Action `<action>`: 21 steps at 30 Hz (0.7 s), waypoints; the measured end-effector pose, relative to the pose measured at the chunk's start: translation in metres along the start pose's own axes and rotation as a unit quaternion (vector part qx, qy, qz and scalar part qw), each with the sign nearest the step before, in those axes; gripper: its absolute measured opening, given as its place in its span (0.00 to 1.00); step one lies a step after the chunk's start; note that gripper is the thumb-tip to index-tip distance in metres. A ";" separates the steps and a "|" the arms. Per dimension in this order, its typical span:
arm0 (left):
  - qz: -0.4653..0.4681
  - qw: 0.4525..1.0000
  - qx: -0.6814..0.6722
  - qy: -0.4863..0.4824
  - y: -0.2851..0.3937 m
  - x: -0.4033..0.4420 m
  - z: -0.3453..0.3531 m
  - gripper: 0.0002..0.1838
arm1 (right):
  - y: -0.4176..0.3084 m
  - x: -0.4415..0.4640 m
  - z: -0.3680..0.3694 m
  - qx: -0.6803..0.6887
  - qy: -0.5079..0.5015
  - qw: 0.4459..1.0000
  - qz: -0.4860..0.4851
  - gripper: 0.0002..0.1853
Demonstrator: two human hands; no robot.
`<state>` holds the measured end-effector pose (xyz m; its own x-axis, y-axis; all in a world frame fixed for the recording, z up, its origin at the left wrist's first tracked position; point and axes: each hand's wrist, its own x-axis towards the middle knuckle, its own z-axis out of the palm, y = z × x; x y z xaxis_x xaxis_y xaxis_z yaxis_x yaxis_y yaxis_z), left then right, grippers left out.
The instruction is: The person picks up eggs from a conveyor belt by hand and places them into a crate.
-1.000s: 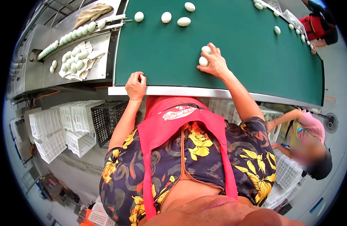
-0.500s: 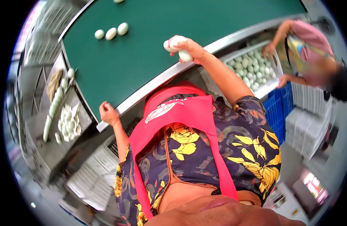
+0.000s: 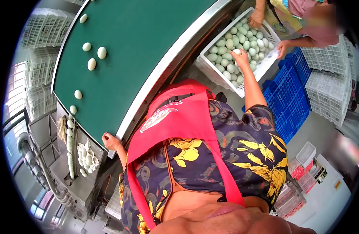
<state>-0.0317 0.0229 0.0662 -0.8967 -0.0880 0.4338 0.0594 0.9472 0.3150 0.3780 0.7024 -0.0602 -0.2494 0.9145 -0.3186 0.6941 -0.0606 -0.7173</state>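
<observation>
My right hand [image 3: 242, 61] reaches into a white plastic crate [image 3: 273, 58] full of pale green and white eggs [image 3: 225, 42]. Its fingers are closed on a white egg [image 3: 237, 51]; whether more eggs sit under the palm is hidden. At the near left corner of the green surface [image 3: 121, 50], my left hand [image 3: 111, 141] rests loosely curled on the metal edge, with no object showing in it. Several loose eggs [image 3: 101, 52] lie on the green surface, well beyond my left hand.
A co-worker's hand [image 3: 256, 18] is among the eggs, the other hand [image 3: 283, 48] at the crate's rim. Blue crates [image 3: 286, 105] and stacked white crates [image 3: 325, 87] stand right. At left, a row of eggs [image 3: 70, 146] runs beside eggs on a cloth [image 3: 87, 158].
My right hand has moved from above the green surface, where it held several eggs, right into the crate. The view has swung right. My left hand stays curled at the table edge.
</observation>
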 end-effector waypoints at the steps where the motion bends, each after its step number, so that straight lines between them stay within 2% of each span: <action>1: 0.000 1.000 0.004 0.005 -0.003 0.000 0.000 0.11 | 0.000 -0.004 0.006 0.004 -0.005 1.000 -0.001 0.37; 3: -0.015 1.000 0.001 0.014 -0.012 0.003 0.006 0.11 | -0.012 -0.020 0.017 -0.222 0.113 0.968 -0.034 0.34; 4: -0.018 1.000 0.018 0.007 -0.011 0.005 0.004 0.12 | -0.021 -0.024 0.020 -0.185 0.090 0.978 -0.013 0.35; 5: -0.048 0.998 0.047 0.007 -0.010 0.004 0.003 0.12 | 0.008 -0.009 0.038 -0.228 0.137 0.960 -0.086 0.35; 9: -0.056 0.998 -0.026 0.018 -0.034 -0.002 0.018 0.11 | 0.035 -0.011 0.044 -0.213 0.136 0.945 -0.208 0.47; 10: -0.056 0.998 -0.037 0.019 -0.038 -0.004 0.019 0.11 | 0.037 -0.012 0.043 -0.198 0.124 0.954 -0.190 0.49; 11: -0.075 0.996 -0.049 0.018 -0.032 -0.008 0.017 0.10 | 0.060 -0.004 0.040 -0.177 0.122 0.950 -0.224 0.50; 12: -0.079 0.996 -0.031 0.010 -0.029 -0.007 0.008 0.09 | 0.070 -0.010 0.028 -0.199 0.077 0.953 -0.213 0.52; 13: -0.081 0.996 -0.046 0.012 -0.026 -0.006 0.005 0.07 | 0.068 -0.010 0.022 -0.254 0.029 0.959 -0.123 0.53; 15: -0.086 0.994 -0.058 0.021 -0.020 -0.009 0.005 0.06 | 0.039 -0.012 0.004 -0.420 -0.007 0.907 -0.028 0.51; 17: -0.089 0.992 -0.078 0.034 -0.013 -0.011 0.003 0.06 | -0.027 -0.030 -0.017 -0.346 0.058 0.935 -0.051 0.45; 18: -0.098 0.992 -0.079 0.034 -0.003 -0.011 -0.002 0.05 | -0.027 -0.012 -0.020 -0.275 0.135 0.940 -0.147 0.39; 19: -0.104 0.990 -0.089 0.034 0.005 -0.023 0.000 0.05 | -0.040 0.000 -0.026 -0.242 0.177 0.933 -0.198 0.30; 21: -0.110 0.988 -0.101 0.041 0.015 -0.028 -0.002 0.05 | -0.123 -0.007 -0.020 -0.062 0.111 0.961 -0.244 0.23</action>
<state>-0.0052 0.0387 0.0607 -0.8596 -0.3170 0.4007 -0.0389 0.8225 0.5674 0.3077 0.7110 0.0430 -0.4253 0.8854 0.1874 0.6096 0.4333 -0.6639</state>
